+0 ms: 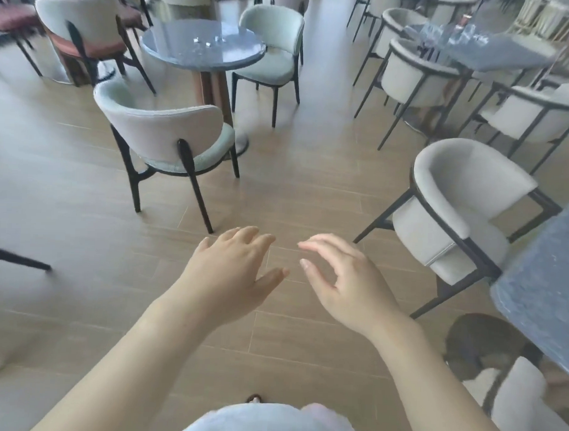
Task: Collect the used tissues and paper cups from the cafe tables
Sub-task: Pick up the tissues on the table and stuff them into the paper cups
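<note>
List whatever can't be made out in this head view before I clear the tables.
All in the head view:
1. Small white bits on the round grey table: too small to tell tissues from anything else.
2. Clear items on the far grey table: blurred, cups or glasses unclear.
3. Speckled blue-grey tabletop: cut off by the right edge; what lies on it is unseen.

Over wooden floor (pixel 83 208), left hand (pixel 236 271) and right hand (pixel 348 282) hover relaxed.
</note>
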The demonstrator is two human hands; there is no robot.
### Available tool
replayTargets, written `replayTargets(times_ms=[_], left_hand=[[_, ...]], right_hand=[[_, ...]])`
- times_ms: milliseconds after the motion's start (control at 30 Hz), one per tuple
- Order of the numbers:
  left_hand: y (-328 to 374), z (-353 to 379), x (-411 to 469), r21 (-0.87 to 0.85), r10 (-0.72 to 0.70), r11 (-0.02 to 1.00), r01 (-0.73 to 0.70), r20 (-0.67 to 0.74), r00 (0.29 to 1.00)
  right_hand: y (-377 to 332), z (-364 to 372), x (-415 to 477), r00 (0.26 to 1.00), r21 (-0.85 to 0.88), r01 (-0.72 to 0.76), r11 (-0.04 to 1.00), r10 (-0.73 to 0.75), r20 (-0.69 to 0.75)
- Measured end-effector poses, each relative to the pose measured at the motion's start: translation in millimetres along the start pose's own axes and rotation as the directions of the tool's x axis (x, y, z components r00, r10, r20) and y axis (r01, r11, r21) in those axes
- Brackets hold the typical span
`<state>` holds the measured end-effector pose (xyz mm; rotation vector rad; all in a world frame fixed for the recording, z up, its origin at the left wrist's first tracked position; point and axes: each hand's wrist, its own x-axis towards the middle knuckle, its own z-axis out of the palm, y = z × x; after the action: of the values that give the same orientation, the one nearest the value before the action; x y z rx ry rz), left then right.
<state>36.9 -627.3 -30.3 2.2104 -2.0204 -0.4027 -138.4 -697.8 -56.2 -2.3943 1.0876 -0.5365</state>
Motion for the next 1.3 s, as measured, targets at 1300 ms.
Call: replayTargets(times_ms=[1300], left_hand=[[-209.7,-149.3,880.7,-0.055,-0.104,0.993,0.101,-0.059,0.993]], right_hand=[[336.0,-43.0,880.4,0.979,-0.062,0.144,0.988,-0.133,0.156]])
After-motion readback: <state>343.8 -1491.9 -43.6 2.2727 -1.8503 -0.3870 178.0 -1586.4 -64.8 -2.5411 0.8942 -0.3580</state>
